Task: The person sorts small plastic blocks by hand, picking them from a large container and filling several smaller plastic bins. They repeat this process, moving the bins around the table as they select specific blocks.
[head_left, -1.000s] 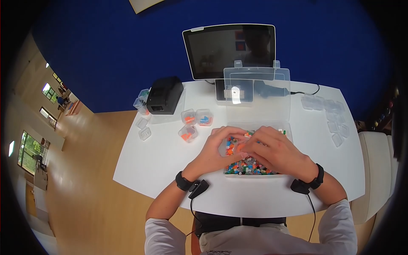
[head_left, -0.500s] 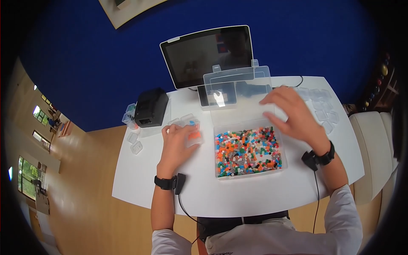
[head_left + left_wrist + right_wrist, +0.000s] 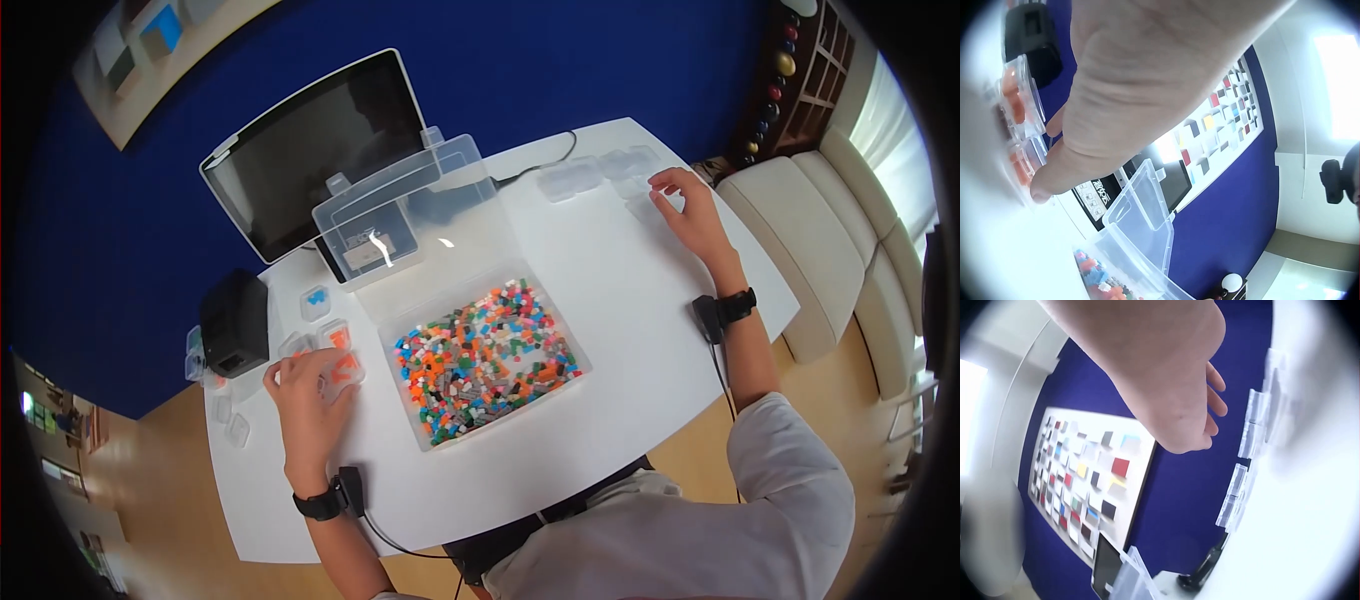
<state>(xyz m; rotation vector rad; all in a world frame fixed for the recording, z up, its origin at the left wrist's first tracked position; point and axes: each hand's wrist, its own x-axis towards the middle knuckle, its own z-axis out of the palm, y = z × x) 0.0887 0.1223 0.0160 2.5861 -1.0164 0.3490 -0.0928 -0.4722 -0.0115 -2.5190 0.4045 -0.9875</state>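
Note:
My left hand (image 3: pixel 308 405) is at the left of the table with its thumb and fingers curved around a small clear box, which they partly hide. Orange bricks show in a small clear box (image 3: pixel 1022 162) by the thumb, and another box (image 3: pixel 1019 100) with orange pieces stands beside it. My right hand (image 3: pixel 690 215) hovers at the back right, fingers loosely bent and holding nothing. Closest to it are several empty clear boxes (image 3: pixel 570 180). Between the hands sits a large clear case (image 3: pixel 478 430) full of small colored bricks, its lid (image 3: pixel 470 230) raised.
A monitor (image 3: pixel 325 150) stands behind the case's lid. A black device (image 3: pixel 236 322) is at the table's left edge, with small lids (image 3: pixel 237 430) before it. One small box (image 3: pixel 315 302) holds blue pieces. A sofa (image 3: pixel 800 220) stands beyond the table's right side.
Both hands left the case. The left carried a small box with orange pieces to the group at left; the right moved out toward the empty boxes. The head view has turned right.

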